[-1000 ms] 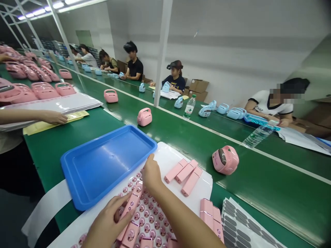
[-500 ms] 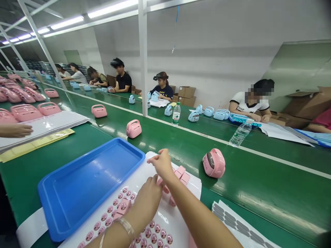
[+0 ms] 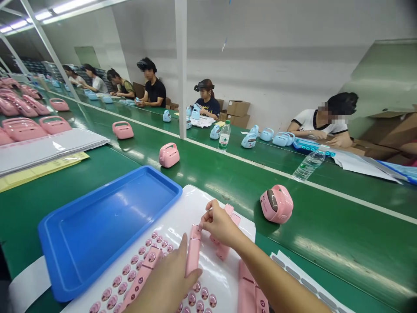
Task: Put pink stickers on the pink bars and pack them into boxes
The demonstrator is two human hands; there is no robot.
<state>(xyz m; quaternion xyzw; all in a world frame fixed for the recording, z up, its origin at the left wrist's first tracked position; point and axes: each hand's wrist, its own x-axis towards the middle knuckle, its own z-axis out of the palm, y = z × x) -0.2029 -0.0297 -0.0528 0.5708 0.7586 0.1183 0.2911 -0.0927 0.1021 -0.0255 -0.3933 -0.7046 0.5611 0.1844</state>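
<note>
My left hand (image 3: 166,282) and my right hand (image 3: 220,225) meet on a slim pink plastic bar (image 3: 193,251) above a white board (image 3: 185,206). My left thumb and fingers grip the bar's lower part, and my right fingertips pinch its upper end. Several more pink bars (image 3: 224,250) lie partly hidden under my right hand, and others (image 3: 248,289) lie at the bottom right. Round pink stickers (image 3: 130,274) cover the board's lower left, close to my left hand. A blue plastic tray (image 3: 104,234) lies just left of the board.
Pink handbag-shaped devices (image 3: 169,155) stand on the green conveyor belt (image 3: 325,230), and one (image 3: 276,204) lies tilted near my right hand. White sheets (image 3: 48,150) and yellow paper (image 3: 39,171) lie left. Several co-workers sit across the belt among pale blue devices (image 3: 249,140).
My right hand has moved left and down, and a pink bar now stands lengthwise between my hands. The view has shifted slightly, and the hand at the left has gone from view.
</note>
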